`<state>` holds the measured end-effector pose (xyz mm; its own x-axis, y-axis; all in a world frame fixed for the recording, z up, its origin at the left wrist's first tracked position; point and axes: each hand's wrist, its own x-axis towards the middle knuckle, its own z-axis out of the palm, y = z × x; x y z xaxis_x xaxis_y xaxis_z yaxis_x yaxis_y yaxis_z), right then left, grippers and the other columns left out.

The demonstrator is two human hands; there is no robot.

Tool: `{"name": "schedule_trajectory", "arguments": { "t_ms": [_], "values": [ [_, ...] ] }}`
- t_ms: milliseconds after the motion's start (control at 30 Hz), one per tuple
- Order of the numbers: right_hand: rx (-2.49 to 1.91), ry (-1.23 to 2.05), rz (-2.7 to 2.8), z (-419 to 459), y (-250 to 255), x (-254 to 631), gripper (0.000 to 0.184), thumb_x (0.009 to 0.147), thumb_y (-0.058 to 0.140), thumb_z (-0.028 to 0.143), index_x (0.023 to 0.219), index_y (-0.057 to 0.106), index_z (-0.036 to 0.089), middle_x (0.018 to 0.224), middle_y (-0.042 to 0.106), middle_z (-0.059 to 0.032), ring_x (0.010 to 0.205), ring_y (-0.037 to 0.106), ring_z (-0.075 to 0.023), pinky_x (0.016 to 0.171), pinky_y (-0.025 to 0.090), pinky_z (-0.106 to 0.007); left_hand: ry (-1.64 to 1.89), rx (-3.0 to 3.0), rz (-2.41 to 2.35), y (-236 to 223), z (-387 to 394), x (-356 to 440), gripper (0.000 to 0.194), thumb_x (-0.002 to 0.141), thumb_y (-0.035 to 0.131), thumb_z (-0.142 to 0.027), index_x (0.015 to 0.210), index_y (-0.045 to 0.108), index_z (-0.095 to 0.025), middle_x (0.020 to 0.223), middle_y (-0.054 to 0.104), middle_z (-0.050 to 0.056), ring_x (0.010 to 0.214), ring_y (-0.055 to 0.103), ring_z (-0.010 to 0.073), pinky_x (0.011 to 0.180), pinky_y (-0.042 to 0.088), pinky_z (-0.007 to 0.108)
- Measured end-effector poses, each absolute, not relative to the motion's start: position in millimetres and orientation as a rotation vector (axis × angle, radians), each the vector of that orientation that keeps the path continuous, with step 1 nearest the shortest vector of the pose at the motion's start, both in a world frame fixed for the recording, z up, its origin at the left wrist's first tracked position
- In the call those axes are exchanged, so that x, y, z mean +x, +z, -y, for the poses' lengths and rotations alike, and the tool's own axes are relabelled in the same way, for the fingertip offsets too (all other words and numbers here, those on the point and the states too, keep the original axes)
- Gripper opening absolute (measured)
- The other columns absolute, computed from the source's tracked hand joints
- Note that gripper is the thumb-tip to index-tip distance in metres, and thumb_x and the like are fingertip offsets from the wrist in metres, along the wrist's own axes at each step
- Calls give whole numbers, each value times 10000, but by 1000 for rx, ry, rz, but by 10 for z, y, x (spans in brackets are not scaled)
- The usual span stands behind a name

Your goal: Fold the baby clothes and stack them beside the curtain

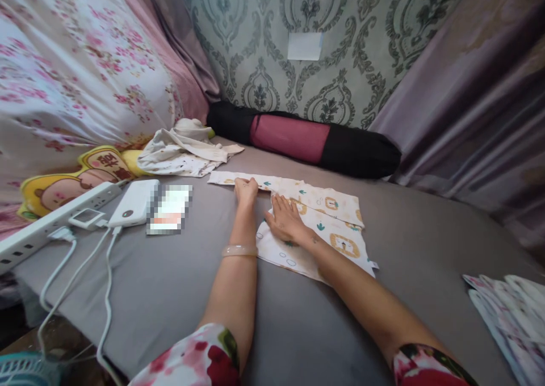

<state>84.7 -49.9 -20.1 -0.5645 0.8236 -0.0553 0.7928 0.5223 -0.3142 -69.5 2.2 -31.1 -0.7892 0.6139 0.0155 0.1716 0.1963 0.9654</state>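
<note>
A small white baby garment (309, 254) with orange lion faces and green leaf prints lies spread on the grey sheet. Its upper part is folded over lengthwise, and a narrow strip reaches out to the left. My left hand (246, 191) has its fingers closed on that strip, near its lower edge; the fingertips are partly hidden. Flat on the middle of the garment rests my right hand (284, 218), fingers stretched out. A small white tag shows at the garment's lower right corner.
Behind lies a long black and maroon bag (289, 138) against the patterned wall. To the left are crumpled pale clothes (179, 153), a yellow cushion (51, 190), a power strip (55, 221), a white power bank (135, 203) with cables and a blurred-out screen. Folded cloths (506, 312) sit at right.
</note>
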Motion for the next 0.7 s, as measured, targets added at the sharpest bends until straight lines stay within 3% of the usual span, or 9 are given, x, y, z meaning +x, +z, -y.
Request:
{"name": "schedule_trajectory", "arguments": {
  "t_ms": [67,133,300,467,567,700],
  "values": [
    [-1403,424,2622,407,-146,902,619,995,127,469,1461,366,140,1556,287,-109,1441,210,-223,1166,93,-448,1586,671,-2213,-250,34,-709,126,797,579,-198,905,518,-176,967,629,128,1057,601,267,945,443,369],
    [-1461,304,2555,290,-128,972,580,1003,127,425,1420,423,151,1547,306,-116,1436,218,-227,1161,103,-457,1605,610,-2255,-211,65,-727,180,819,555,-194,991,514,-161,1048,611,146,1126,562,262,982,412,361],
    [-1681,227,2520,35,-198,1124,579,996,229,396,1486,284,93,1587,169,-155,1455,134,-277,1148,115,-509,1817,374,-2144,-236,-5,-831,342,822,575,-172,1153,487,-167,1148,605,137,1143,571,229,1008,407,341],
    [-1601,132,2545,-101,-106,1081,453,1002,241,346,1248,560,139,1386,501,-152,1297,410,-272,1081,254,-439,2146,8,-1863,-291,-138,-956,572,811,572,-96,1329,342,-170,1313,546,159,1130,608,156,949,469,251],
    [-1453,106,2560,-188,-60,964,387,994,282,277,1198,586,154,1321,551,-124,1220,460,-251,1030,307,-363,2154,-45,-1722,-309,-189,-1003,488,822,568,-104,1282,406,-137,1283,584,171,1116,624,156,887,505,231],
    [-1390,147,2594,-267,-111,827,371,989,306,251,1214,582,144,1304,554,-130,1199,456,-252,1010,318,-350,2130,-20,-1620,-372,-253,-1018,249,817,576,-141,1065,568,-123,1099,684,123,1011,671,171,817,535,233]
  ]
}}
